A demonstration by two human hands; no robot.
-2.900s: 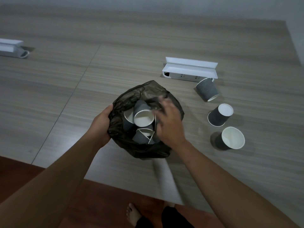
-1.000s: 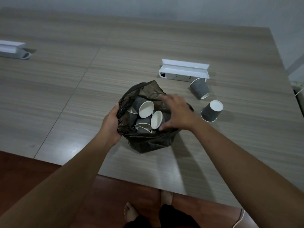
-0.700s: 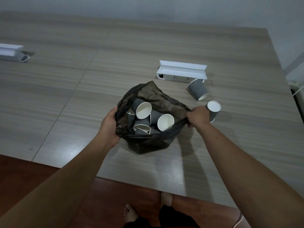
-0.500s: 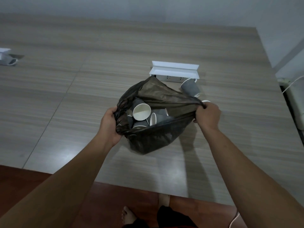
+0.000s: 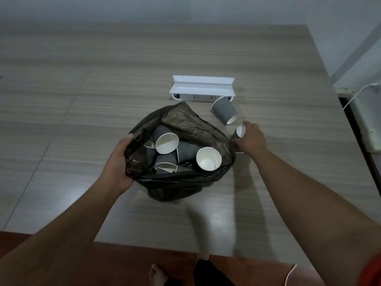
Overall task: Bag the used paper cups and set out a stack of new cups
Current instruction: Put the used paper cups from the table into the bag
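A black plastic bag (image 5: 175, 188) stands open on the wooden table (image 5: 82, 112), with several grey used paper cups (image 5: 208, 158) lying inside it, white insides showing. My left hand (image 5: 117, 162) grips the bag's left rim. My right hand (image 5: 252, 139) is just right of the bag, fingers curled around a grey paper cup (image 5: 240, 131) on the table, which it mostly hides. One more grey cup (image 5: 224, 110) lies on its side behind it.
A white socket box (image 5: 203, 88) with a raised lid sits behind the bag, touching the tipped cup. The table's right edge runs close by, with a white unit and cable (image 5: 369, 120) beyond it. The near table edge and my feet are below.
My right hand has let go of the bag's right rim and moved right to the nearer loose cup. The bag mouth has slackened and opened wider. My left hand keeps its hold.
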